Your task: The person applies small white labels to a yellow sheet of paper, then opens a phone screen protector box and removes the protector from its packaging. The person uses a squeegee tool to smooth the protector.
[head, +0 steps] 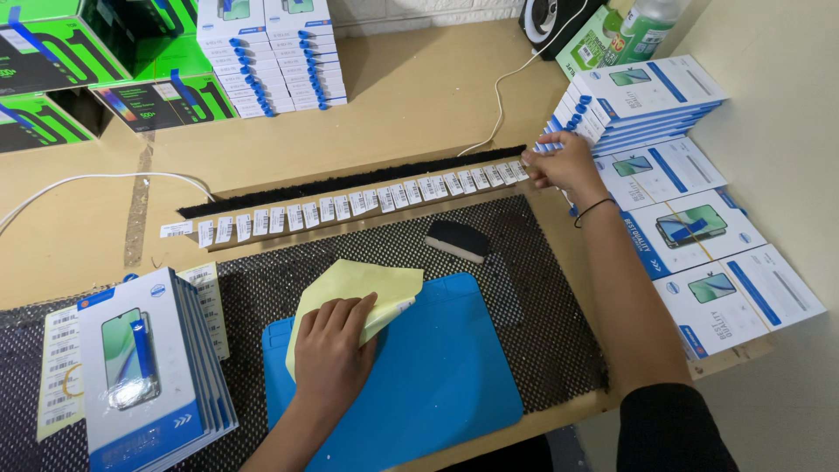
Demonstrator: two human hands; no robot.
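My left hand (330, 348) lies flat, palm down, on a folded yellow cloth (360, 291) that rests on a blue mat (437, 376). My right hand (564, 163) reaches far right to the end of a long row of small white barcode stickers (350, 207) stuck along a strip. Its fingers pinch at the last sticker, close to a stack of white and blue flat boxes (642, 100). A black band circles that wrist.
A pile of white and blue boxes (149, 367) stands at the left beside sticker sheets (59, 367). Three similar boxes (699, 227) lie at the right. A black brush (456, 239) sits on black mesh (542, 332). Green boxes (52, 61), a box stack (271, 57) and a white cable (502, 87) are behind.
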